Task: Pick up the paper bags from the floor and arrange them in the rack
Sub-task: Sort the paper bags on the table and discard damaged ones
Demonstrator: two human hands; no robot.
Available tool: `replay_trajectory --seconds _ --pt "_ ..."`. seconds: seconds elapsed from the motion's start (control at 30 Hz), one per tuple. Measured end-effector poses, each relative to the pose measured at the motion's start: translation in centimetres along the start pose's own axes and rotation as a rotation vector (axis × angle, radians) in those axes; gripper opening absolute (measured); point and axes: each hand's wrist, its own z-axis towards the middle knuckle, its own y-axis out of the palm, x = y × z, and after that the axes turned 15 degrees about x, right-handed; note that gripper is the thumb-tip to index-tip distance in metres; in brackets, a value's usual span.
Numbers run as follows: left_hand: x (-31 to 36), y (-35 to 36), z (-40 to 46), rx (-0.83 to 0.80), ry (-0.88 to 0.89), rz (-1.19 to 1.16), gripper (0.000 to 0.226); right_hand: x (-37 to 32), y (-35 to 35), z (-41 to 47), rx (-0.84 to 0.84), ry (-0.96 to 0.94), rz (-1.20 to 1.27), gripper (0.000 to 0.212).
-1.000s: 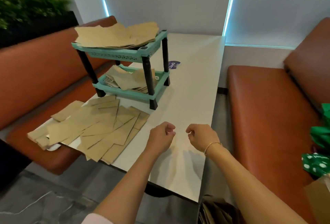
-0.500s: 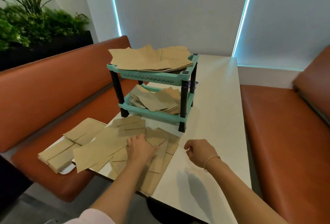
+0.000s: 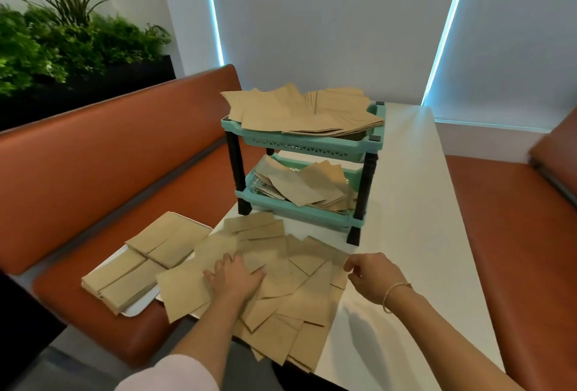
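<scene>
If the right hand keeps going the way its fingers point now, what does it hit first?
The right hand points left, fingers loosely curled at the edge of the loose paper bags spread on the table. It would probably meet those bags first, then the left hand pressing them; height above them is unclear.

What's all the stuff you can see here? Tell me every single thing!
Rack: one, teal shelves on black legs, two tiers, on the table.
Paper bags on top tier: a pile, brown, too many to count.
Paper bags on lower tier: a pile, brown.
Paper bags on table: a spread pile, brown, at the table's near left edge.
Paper bags on tray: stacks, brown, left of the table.
Tray: one, white, on the left bench.
Table: one, white.
Benches: two, orange-brown, either side.
Plants: green, far left, in a black planter.
Left hand: flat on the table's bags.
Right hand: curled at the pile's right edge, bracelet on wrist.
</scene>
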Motion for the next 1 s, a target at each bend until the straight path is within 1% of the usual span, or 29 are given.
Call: replay_trajectory --seconds 0.07,0.13,0.2,0.27,0.37,0.47,0.57,0.63,0.67,0.73,0.77,0.8,0.83,0.87,0.9,0.97,1.0 --pt "-0.2 0.2 0.3 0.023 0.017 0.005 0.075 -0.4 0.3 0.3 -0.011 -0.003 -0.015 0.027" --pt "-0.2 0.2 0.6 0.044 0.005 -0.049 0.073 -0.8 0.6 0.5 -0.020 -0.006 -0.023 0.028" --pt "-0.1 -0.2 0.9 0.048 0.027 -0.085 0.064 -1.3 0.8 0.7 -0.022 -0.017 -0.029 0.028" --pt "0.2 -0.5 1.1 0.038 0.117 -0.046 0.051 -1.7 1.1 0.9 -0.023 -0.032 -0.025 0.028" --pt "0.7 -1.0 1.1 0.031 0.236 0.032 0.039 -2.2 1.2 1.2 -0.022 -0.056 -0.023 0.027" --pt "0.9 -1.1 1.3 0.056 0.268 0.066 0.033 -2.6 1.3 1.4 -0.016 -0.078 -0.027 0.027" --pt "1.8 -2.0 1.1 0.135 0.266 0.063 0.033 -3.1 1.3 1.6 0.006 -0.079 -0.005 0.030" --pt "2.8 -3.4 0.8 0.164 0.270 0.037 0.030 -3.5 1.2 1.8 0.024 -0.082 0.025 0.038" --pt "3.5 -4.2 0.6 0.157 0.269 0.006 0.027 -3.8 1.2 1.8 0.029 -0.083 0.051 0.046" --pt "5.0 -6.0 0.3 0.113 0.274 -0.087 0.025 -4.4 1.0 1.9 0.036 -0.079 0.141 0.066" --pt "5.7 -6.9 0.1 0.081 0.281 -0.164 0.025 -4.7 0.8 2.0 0.044 -0.071 0.205 0.073" --pt "6.3 -7.4 -0.1 0.030 0.284 -0.272 0.026 -5.0 0.6 2.2 0.048 -0.052 0.270 0.076" --pt "6.8 -7.7 -0.2 -0.038 0.277 -0.405 0.030 -5.1 0.4 2.4 0.051 -0.030 0.328 0.074" --pt "7.2 -7.8 -0.2 -0.118 0.256 -0.538 0.033 -5.1 0.2 2.6 0.044 -0.007 0.369 0.064" --pt "7.4 -7.7 -0.1 -0.184 0.241 -0.654 0.035 -5.0 0.0 2.7 0.029 0.002 0.388 0.049" --pt "7.4 -6.9 0.5 -0.250 0.208 -0.779 0.031 -4.6 -0.5 2.9 0.014 -0.010 0.371 0.017" --pt "7.2 -6.2 1.1 -0.258 0.166 -0.803 0.029 -4.3 -0.8 2.9 0.018 -0.010 0.360 0.013"
